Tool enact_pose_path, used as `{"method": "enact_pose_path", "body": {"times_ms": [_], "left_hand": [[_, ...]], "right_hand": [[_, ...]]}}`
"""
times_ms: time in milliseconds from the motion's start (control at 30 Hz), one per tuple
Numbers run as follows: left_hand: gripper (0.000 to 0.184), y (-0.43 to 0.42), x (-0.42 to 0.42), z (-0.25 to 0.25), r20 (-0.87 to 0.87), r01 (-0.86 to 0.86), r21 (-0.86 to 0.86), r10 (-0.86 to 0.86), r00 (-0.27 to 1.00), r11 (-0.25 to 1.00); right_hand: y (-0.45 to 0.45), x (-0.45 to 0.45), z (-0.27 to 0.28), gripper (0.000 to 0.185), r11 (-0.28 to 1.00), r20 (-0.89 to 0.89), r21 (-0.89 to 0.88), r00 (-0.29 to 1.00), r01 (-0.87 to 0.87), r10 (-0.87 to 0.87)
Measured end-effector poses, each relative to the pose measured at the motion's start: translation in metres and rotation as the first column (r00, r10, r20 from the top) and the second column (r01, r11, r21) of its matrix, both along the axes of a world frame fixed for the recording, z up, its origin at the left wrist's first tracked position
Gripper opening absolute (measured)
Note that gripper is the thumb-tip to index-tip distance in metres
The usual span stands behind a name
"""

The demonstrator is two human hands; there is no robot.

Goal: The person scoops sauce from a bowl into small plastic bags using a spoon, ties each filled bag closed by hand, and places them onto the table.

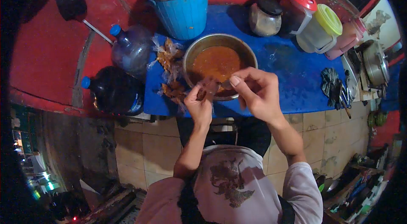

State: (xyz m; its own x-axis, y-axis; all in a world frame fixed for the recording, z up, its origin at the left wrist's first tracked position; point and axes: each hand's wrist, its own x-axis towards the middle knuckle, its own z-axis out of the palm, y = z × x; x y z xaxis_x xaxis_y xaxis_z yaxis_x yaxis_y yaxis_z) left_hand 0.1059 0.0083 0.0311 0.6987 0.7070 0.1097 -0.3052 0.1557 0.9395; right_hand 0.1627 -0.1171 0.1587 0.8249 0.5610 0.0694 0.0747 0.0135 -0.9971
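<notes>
Seen from above, a person's two hands work over the near rim of a round metal pot (198,48) of orange-brown sauce on a blue counter (292,82). The left hand (201,104) grips a small clear plastic bag (209,85) with dark reddish-brown contents between thumb and fingers; the right hand (260,92) has thumb and forefinger pinched together at its edge. The bag is above the sauce's near side. Left of the pot lie filled plastic bags (169,58) of something brown. Behind stands a blue lidded bucket (182,18); to the right, a black-lidded jar (266,20) and pitchers with red (297,10) and yellow (319,31) lids. A dark, blue-capped bottle (112,90) at left carries a label (137,102) too small to read. The person's pale shirt (258,177) bears a dark print whose details are unclear.
</notes>
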Motion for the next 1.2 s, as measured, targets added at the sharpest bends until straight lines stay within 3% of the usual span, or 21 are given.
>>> {"method": "enact_pose_path", "body": {"times_ms": [67,167,200,367,400,467,533,600,667,700,733,767,800,833,867,933,967,1000,1067,1133,1200], "left_hand": [[0.028,0.0,0.001,-0.003,0.022,-0.043,-0.013,0.043,0.999,0.999],[0.027,0.002,0.0,-0.007,0.056,-0.154,-0.022,0.155,0.986,0.988],[0.027,0.003,-0.001,-0.003,0.055,-0.123,-0.126,0.13,0.99,0.984],[0.032,0.01,-0.014,0.005,0.167,0.07,-0.367,-0.008,0.986,0.928],[0.035,0.009,-0.017,0.005,0.231,0.155,-0.411,-0.062,0.971,0.898],[0.039,0.006,-0.023,0.002,0.297,0.244,-0.445,-0.115,0.948,0.861],[0.034,0.003,-0.026,-0.006,0.439,0.403,-0.562,-0.152,0.886,0.723],[0.033,-0.002,-0.027,-0.012,0.519,0.51,-0.491,-0.232,0.823,0.706],[0.031,-0.009,-0.029,-0.009,0.593,0.613,-0.414,-0.311,0.743,0.673],[0.026,-0.013,-0.031,0.001,0.471,0.529,-0.42,-0.321,0.822,0.738],[0.021,-0.014,-0.033,0.007,0.34,0.439,-0.408,-0.313,0.887,0.801],[0.021,-0.012,-0.036,0.002,0.341,0.436,-0.407,-0.309,0.888,0.803],[0.017,-0.006,-0.042,-0.006,0.188,0.351,-0.305,-0.306,0.934,0.885],[0.014,-0.003,-0.046,-0.009,0.033,0.273,-0.183,-0.272,0.962,0.944],[0.014,-0.004,-0.049,-0.012,0.03,0.266,-0.184,-0.265,0.964,0.946],[0.014,-0.009,-0.053,-0.013,-0.023,0.184,0.172,-0.183,0.983,0.968],[0.014,-0.01,-0.056,-0.012,-0.025,0.186,0.171,-0.184,0.983,0.968],[0.014,-0.012,-0.059,-0.006,-0.083,0.196,0.172,-0.184,0.979,0.965],[0.015,-0.016,-0.063,0.003,-0.194,0.21,0.173,-0.176,0.965,0.962],[0.015,-0.013,-0.067,0.0,-0.188,0.215,0.172,-0.183,0.965,0.961],[0.014,-0.013,-0.071,-0.004,-0.038,0.227,0.155,-0.224,0.974,0.962]], "right_hand": [[-0.004,-0.006,-0.004,0.015,0.986,0.106,0.05,0.981,0.157,-0.161],[-0.014,0.003,-0.019,0.014,0.94,0.024,0.202,0.958,0.275,-0.285],[-0.02,0.008,-0.027,0.014,0.896,-0.01,0.268,0.931,0.355,-0.366],[-0.046,0.016,-0.095,0.019,0.864,-0.124,0.132,0.873,0.486,-0.472],[-0.051,0.011,-0.107,0.021,0.881,-0.127,-0.001,0.874,0.473,-0.469],[-0.042,0.0,-0.121,0.023,0.792,0.268,0.03,0.758,0.61,-0.595],[-0.032,-0.017,-0.115,0.018,0.732,0.245,-0.003,0.71,0.681,-0.66],[-0.025,-0.029,-0.115,0.014,0.944,0.217,0.027,0.919,0.33,-0.328],[-0.013,-0.04,-0.094,0.012,0.996,-0.02,0.004,0.996,0.088,-0.088],[-0.011,-0.039,-0.087,0.011,1.0,-0.123,0.022,0.992,0.002,0.001],[-0.011,-0.034,-0.088,0.011,1.0,-0.121,0.021,0.993,0.002,0.001],[-0.01,-0.029,-0.091,0.011,0.992,0.069,0.053,0.99,0.116,-0.12],[-0.008,-0.026,-0.093,0.011,0.97,0.25,0.108,0.938,0.218,-0.239],[-0.01,-0.029,-0.074,0.013,0.961,0.225,0.016,0.935,0.278,-0.274],[-0.007,-0.029,-0.066,0.013,0.962,0.221,0.016,0.938,0.271,-0.268],[-0.004,-0.021,-0.063,0.014,0.996,0.536,-0.082,0.844,0.04,0.01],[-0.007,-0.017,-0.067,0.017,0.982,0.614,-0.161,0.769,-0.098,0.178],[-0.009,-0.012,-0.075,0.017,0.982,0.615,-0.162,0.768,-0.096,0.176],[-0.011,-0.005,-0.086,0.02,0.999,0.44,-0.037,0.898,0.024,-0.006],[-0.011,-0.012,-0.071,0.019,1.0,0.343,-0.012,0.939,0.005,-0.001],[-0.012,-0.027,-0.064,0.014,0.969,0.199,-0.049,0.948,-0.244,0.249]]}}
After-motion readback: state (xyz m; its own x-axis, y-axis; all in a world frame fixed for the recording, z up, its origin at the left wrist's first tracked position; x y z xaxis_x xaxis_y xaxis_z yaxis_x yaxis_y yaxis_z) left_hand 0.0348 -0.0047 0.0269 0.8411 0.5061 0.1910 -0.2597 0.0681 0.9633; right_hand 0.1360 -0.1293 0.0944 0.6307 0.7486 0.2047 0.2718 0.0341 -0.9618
